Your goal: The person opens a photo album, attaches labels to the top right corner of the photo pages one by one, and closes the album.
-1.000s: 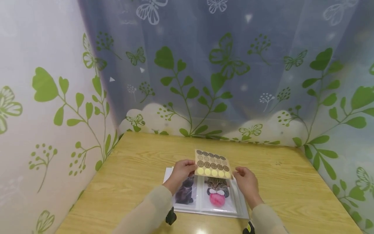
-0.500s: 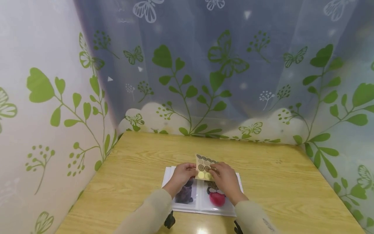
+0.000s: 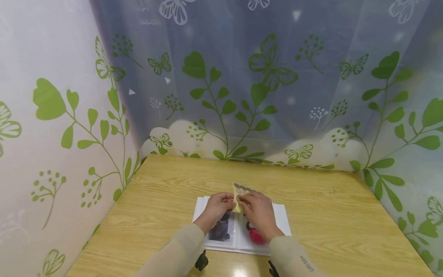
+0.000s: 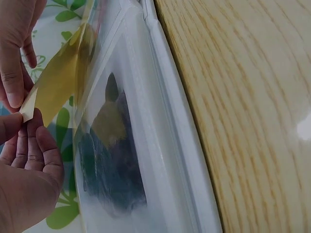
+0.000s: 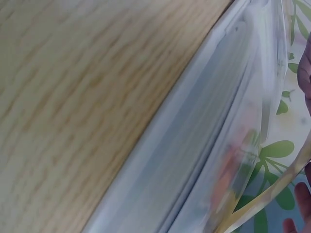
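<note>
A tan sticker sheet (image 3: 238, 189) with rows of round dark and yellow stickers is held up over an open photo album (image 3: 282, 219). My left hand (image 3: 217, 207) pinches its left edge between thumb and fingers. My right hand (image 3: 261, 213) is across the front of the sheet and hides most of it. Its bent fingertips are right at the stickers near the left edge; I cannot tell whether they pinch one. In the left wrist view, the sheet's glossy golden back (image 4: 58, 82) shows, with a pale turned corner (image 4: 29, 104) between both hands.
Clear pockets hold a dark animal photo (image 3: 219, 231) on the left page and a picture with a red round shape (image 3: 257, 235) on the right, partly covered. The album lies on a wood-grain table (image 3: 166, 184). A butterfly-and-leaf curtain (image 3: 221, 96) surrounds the table.
My right hand has come from the sheet's right edge leftward across its front, its fingertips now near the left edge. My left hand keeps its grip; the sheet is more covered.
</note>
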The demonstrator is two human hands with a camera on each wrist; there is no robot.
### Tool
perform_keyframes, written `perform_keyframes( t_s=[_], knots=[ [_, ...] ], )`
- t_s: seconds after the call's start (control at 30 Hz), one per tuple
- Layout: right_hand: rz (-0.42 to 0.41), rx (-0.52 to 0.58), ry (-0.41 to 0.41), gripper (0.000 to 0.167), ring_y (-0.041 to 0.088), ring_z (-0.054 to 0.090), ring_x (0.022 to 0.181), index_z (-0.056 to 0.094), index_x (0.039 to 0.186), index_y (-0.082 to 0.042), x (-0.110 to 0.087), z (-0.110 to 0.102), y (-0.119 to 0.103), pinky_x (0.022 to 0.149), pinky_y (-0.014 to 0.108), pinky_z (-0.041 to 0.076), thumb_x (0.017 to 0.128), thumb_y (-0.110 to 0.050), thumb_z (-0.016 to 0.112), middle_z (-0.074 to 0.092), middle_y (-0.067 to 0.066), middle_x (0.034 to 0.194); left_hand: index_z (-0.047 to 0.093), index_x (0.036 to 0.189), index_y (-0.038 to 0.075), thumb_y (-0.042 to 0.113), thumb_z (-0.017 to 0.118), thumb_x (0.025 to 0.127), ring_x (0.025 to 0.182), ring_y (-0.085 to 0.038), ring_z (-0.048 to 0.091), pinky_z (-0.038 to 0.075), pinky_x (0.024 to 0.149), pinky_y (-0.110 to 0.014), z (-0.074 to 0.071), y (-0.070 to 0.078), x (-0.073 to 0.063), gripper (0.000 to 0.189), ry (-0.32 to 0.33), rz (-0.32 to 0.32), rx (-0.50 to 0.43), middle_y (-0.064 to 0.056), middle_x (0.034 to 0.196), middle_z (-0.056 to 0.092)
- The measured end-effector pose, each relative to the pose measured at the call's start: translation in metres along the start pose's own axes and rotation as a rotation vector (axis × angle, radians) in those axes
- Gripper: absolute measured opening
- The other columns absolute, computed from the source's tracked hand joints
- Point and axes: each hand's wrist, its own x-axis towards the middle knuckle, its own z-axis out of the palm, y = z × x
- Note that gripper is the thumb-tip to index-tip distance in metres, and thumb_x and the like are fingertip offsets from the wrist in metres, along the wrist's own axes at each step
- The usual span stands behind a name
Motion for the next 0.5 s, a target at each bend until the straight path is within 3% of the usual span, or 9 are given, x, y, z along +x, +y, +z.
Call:
perform_keyframes(
  t_s=[0.2,0.5],
  knots=[
    [0.022,0.002,0.009,0.022,0.024,0.065,0.094,0.077,0.106,-0.014,-0.0014,0.0004,-0.0033,0.087,0.05,0.049,0.088,-0.026,0.076,0.071,0.0,0.101,0.063,0.112,-0.013,-0.008,0.063,0.085,0.071,-0.008,0.058,0.056,0.069,-0.032,-0.0003,0.0003,0.0004,0.027,-0.024,0.009,-0.003,-0.003,0.083,0.065],
    [0.072,0.099,-0.029,0.026,0.022,0.065,0.092,0.075,0.11,-0.008,-0.0023,0.0009,-0.0066,0.08,0.042,0.055,0.09,-0.025,0.074,0.068,0.001,0.099,0.063,0.112,-0.013,-0.009,0.065,0.085,0.071,-0.009,0.059,0.058,0.07,-0.033,0.0007,0.0018,0.001,0.027,-0.031,0.0,0.015,-0.007,0.086,0.067]
  ],
)
